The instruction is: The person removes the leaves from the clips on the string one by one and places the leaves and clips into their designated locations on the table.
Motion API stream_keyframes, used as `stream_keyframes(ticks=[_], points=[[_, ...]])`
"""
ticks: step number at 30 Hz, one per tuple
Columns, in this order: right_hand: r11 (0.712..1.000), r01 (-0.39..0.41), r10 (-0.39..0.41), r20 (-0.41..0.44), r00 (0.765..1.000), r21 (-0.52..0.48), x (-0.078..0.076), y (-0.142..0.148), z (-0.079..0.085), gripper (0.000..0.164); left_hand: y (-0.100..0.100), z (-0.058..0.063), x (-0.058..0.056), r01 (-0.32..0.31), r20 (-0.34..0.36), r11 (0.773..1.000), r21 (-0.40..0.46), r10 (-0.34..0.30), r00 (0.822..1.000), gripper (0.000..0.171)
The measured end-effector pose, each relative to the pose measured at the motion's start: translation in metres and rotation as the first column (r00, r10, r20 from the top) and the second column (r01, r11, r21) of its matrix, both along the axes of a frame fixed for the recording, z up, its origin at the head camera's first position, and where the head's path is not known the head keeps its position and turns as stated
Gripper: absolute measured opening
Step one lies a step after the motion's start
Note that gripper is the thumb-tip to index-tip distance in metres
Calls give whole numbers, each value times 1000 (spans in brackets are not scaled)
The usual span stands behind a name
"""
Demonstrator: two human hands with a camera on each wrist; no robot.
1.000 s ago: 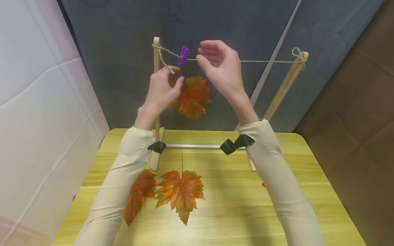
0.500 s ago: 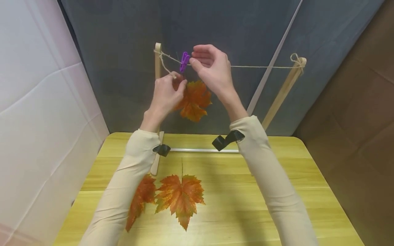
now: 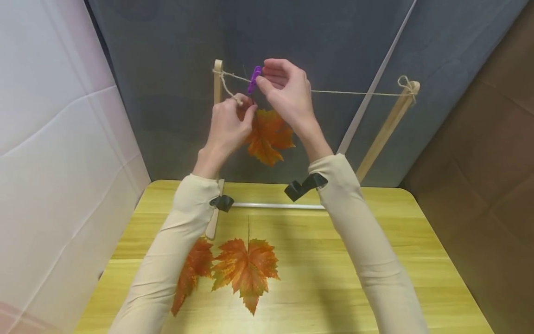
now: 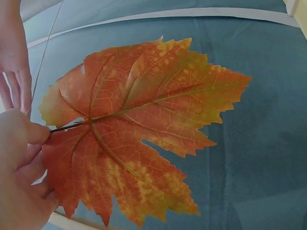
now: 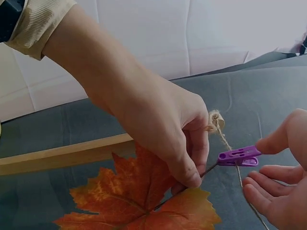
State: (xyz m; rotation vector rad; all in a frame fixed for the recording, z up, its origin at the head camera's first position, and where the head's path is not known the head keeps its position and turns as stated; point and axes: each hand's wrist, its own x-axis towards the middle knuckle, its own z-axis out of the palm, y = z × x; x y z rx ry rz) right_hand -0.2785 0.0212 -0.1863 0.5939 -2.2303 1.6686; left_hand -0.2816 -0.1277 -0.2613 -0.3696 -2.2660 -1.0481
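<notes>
A purple clothespin (image 3: 254, 80) sits on the twine (image 3: 350, 93) near its left end. Just below it, my left hand (image 3: 229, 118) pinches the thin stem of an orange maple leaf (image 3: 271, 137) between thumb and fingers. In the right wrist view the stem's upper end reaches the clothespin's (image 5: 237, 155) tip. The leaf blade (image 4: 134, 105) spreads wide in the left wrist view. My right hand (image 3: 292, 93) is at the clothespin's other side, its thumb (image 5: 273, 143) against the handle end and its other fingers extended beneath, a little apart from it.
Wooden posts (image 3: 388, 130) carry the twine at both ends, joined low down by a white rod (image 3: 275, 205). Two more maple leaves lie on the wooden table (image 3: 325, 260): one in the middle (image 3: 249, 269), another (image 3: 193, 269) partly under my left sleeve.
My right hand has moved left until its thumb meets the clothespin. The clothespin and the pinched leaf have shifted slightly right. My left hand keeps its pinch on the stem.
</notes>
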Motion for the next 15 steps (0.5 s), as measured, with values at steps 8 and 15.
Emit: stream_keyframes(ticks=[8,15], points=[[998,24,-22,-36,999,64,-3,0,0,30,2,1,1,10,3,1000,-5,-10,1000,23],[996,52,-47,-65,997,74,-3,2,-1,25,5,1,1,17,-16,1000,-18,-17,1000,24]])
